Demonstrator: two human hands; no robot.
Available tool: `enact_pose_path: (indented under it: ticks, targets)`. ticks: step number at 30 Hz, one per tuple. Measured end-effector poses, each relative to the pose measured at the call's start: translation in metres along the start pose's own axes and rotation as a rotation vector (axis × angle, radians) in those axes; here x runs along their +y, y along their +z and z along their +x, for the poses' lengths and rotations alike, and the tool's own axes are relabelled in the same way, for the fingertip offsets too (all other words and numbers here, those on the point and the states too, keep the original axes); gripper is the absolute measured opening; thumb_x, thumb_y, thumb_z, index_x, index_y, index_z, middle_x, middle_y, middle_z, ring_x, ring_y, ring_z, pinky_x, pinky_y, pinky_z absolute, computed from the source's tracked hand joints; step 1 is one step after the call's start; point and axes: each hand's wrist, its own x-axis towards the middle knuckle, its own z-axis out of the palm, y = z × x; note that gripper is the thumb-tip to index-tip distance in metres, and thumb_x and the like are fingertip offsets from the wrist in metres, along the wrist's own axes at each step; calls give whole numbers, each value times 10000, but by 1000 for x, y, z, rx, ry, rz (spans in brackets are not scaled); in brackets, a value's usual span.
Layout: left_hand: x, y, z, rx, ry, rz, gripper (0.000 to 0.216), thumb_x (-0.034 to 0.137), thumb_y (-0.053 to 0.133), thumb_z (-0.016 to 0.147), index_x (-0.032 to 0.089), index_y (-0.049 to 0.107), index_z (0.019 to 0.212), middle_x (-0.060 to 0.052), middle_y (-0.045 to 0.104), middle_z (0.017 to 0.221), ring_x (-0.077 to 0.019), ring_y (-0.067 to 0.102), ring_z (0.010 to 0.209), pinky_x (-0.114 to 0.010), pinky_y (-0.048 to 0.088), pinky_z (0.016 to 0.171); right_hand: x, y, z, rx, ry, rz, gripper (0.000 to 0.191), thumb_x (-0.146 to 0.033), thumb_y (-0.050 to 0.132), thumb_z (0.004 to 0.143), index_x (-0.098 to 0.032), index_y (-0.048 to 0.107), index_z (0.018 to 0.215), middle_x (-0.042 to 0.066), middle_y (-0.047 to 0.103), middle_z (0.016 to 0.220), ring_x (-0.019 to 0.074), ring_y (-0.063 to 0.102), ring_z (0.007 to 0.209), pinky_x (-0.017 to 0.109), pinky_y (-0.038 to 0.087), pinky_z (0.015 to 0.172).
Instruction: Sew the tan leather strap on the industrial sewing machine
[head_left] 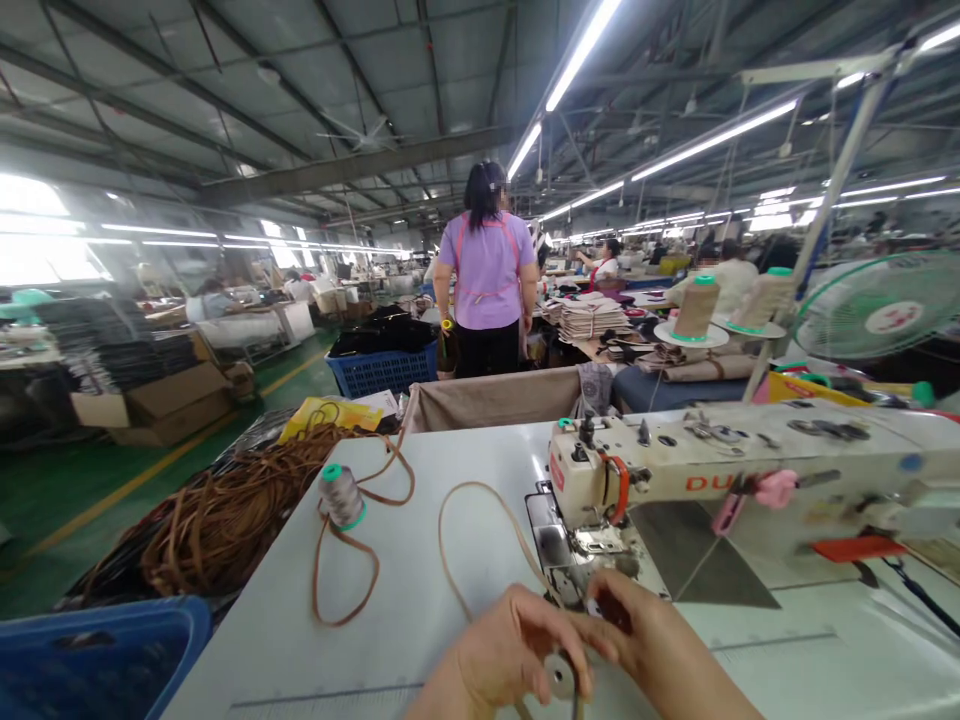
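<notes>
My left hand (517, 645) is curled near the table's front, in front of the sewing machine head. Its fingers close around a small round metal piece (559, 675) with a hole in the middle, bobbin-like in shape. A thin tan leather strap (480, 486) loops over the white table and runs down to both hands. My right hand (634, 625) touches the left one, thumb and fingers pinched by the machine's needle plate; what they grip is mostly hidden. The sewing machine (720, 480) stands just beyond, a pink clip (727, 513) hanging on it.
On the white table (412, 580) stand a grey thread cone (343, 497) and a brown strap loop (345, 618). A heap of brown straps (240, 510) lies left, above a blue crate (105, 650). Ahead, a person in purple (487, 265) stands. A fan (885, 305) is at right.
</notes>
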Motion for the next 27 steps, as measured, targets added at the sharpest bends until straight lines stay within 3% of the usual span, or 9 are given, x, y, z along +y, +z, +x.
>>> enact_pose_path:
  ticks: [2,6,9,12,16,19,22,27]
  targets:
    - [3,-3,-4,-95,-152,27,673,694,979,429,150,857,806,-147,772,853,-346,700,943,-454,497,950,-6,-6,-3,-13,-11,3,90,-340,678,793,-260,637,808,1,673,725,208,609,685,307,457,663]
    - [3,-12,-11,-80,-322,148,765,709,977,395,136,870,891,-125,783,904,-296,682,831,-430,501,930,-16,-29,-8,96,-134,25,174,-432,739,817,-285,744,910,49,747,918,242,673,802,320,547,732]
    - [-4,-16,-11,-104,-309,165,767,716,973,420,135,875,911,-130,787,896,-267,656,798,-404,504,890,-23,-65,-5,316,-254,-56,267,-545,719,870,-300,769,964,69,733,924,242,664,784,339,572,724]
    - [-15,-15,-5,-85,-275,133,738,695,984,440,132,875,904,-139,786,841,-233,658,731,-341,508,751,-25,-113,7,581,-334,-193,296,-554,665,920,-296,773,1016,85,743,975,255,680,842,376,587,789]
    - [-26,-12,4,51,-217,49,618,596,1017,498,150,865,898,-96,765,749,-153,631,614,-259,495,647,-17,-171,28,805,-280,-332,303,-441,585,959,-249,770,1102,98,753,1037,246,700,860,394,597,824]
    - [-29,-16,5,-3,-271,81,615,597,1008,520,140,861,905,-103,769,770,-148,634,614,-245,483,636,-9,-196,43,849,-294,-396,285,-379,572,946,-231,769,1088,91,765,1066,249,713,950,407,588,912]
    - [-30,-21,2,-99,-368,190,630,625,981,554,132,867,929,-102,760,794,-168,633,670,-243,456,635,-3,-206,56,801,-293,-442,271,-330,575,935,-230,773,1091,86,777,1105,251,721,1024,405,577,950]
    - [-23,-21,2,-66,-373,287,616,635,960,563,147,873,929,-77,731,766,-170,586,668,-244,411,605,10,-215,70,763,-294,-576,261,-311,572,949,-237,788,1075,80,787,1106,257,732,1011,406,583,933]
